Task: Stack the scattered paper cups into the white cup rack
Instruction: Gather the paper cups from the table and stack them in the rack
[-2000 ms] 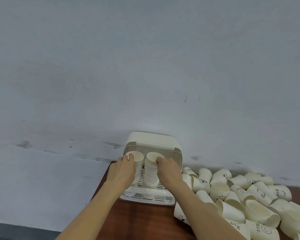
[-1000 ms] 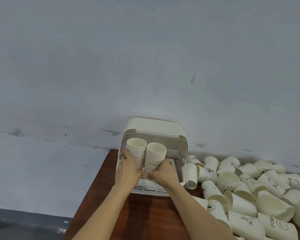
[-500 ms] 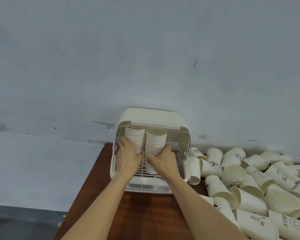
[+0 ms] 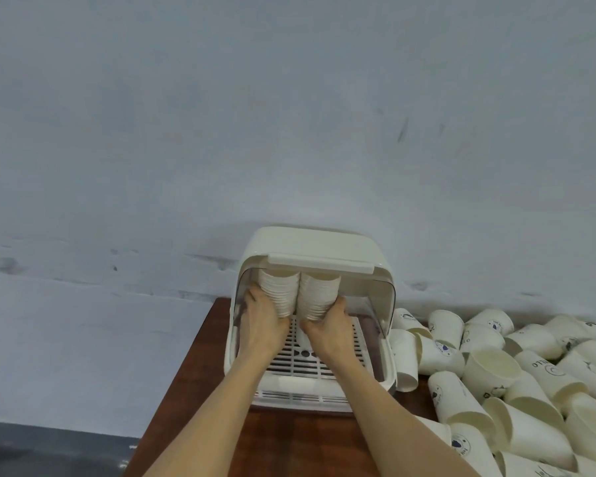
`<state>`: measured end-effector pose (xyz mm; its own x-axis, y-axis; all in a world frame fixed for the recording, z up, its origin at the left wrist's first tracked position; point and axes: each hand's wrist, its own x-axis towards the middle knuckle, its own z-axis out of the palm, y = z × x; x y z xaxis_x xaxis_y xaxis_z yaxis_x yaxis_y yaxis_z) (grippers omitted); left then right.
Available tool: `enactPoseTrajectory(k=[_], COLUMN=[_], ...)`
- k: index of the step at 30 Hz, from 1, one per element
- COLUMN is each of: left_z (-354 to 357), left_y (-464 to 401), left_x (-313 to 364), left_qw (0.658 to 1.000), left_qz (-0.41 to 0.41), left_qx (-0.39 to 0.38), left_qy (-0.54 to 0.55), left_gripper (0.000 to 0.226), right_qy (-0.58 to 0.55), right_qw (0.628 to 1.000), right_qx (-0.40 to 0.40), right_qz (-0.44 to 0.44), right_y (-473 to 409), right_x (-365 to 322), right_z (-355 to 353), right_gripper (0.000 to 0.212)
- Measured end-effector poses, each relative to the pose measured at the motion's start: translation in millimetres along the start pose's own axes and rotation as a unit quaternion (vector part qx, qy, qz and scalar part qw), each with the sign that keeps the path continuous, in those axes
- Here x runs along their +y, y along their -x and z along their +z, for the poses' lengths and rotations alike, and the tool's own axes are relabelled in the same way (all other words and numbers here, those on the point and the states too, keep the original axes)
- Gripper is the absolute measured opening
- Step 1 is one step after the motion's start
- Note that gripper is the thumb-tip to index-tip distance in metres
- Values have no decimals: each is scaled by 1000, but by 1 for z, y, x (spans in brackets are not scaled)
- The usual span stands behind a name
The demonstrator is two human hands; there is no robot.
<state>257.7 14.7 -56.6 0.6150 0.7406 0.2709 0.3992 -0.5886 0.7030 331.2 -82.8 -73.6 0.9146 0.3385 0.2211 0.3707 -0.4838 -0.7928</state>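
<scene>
Left hand (image 4: 263,325) grips left cup stack (image 4: 278,293), right hand (image 4: 327,330) right cup stack (image 4: 317,297); tops hidden under rack (image 4: 310,249) lid, bases seemingly unseated

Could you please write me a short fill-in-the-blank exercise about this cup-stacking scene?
1. Inside the white cup rack stand ___ stacks of cups.
2. The left hand grips the left stack; the right hand grips the ___ stack.
3. The loose cups lie to the rack's ___.

Missing words: two; right; right
</scene>
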Motion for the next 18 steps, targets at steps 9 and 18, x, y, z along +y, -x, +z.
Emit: enactPoseTrajectory(k=[9,18], left_z=[2,2], left_y=[4,3], left_x=[0,2], left_qw=[1000,1000], left_qz=[-16,-20], left_qx=[-17,-16], left_qy=[-5,5], left_gripper=[87,78], right_qy=[-21,-9], right_qw=[1000,1000], right_qx=[11,3], right_qz=[1,3], right_y=[3,3], right_x=[1,-1], right_z=[2,1], right_gripper=[78,77])
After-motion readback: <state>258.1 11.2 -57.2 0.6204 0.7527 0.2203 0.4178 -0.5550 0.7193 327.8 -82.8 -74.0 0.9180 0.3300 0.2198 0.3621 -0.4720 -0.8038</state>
